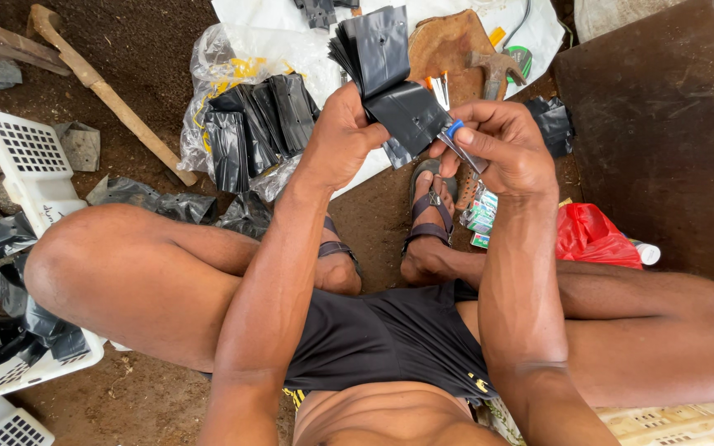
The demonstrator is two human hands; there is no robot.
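My left hand (342,136) grips a folded stack of black plastic bags (386,78), held up in front of me above my feet. My right hand (502,144) pinches a small metal tool with a blue end (459,142) against the lower edge of the stack. Both hands touch the stack from opposite sides. I sit on the ground with knees spread, sandals on my feet (427,219).
More black bags (258,124) lie on clear plastic wrap ahead left. A white plastic crate (22,165) with soil-filled bags stands at left. A wooden handle (109,91), a hammer (493,70), a red bag (592,235) and a dark board (671,132) surround me.
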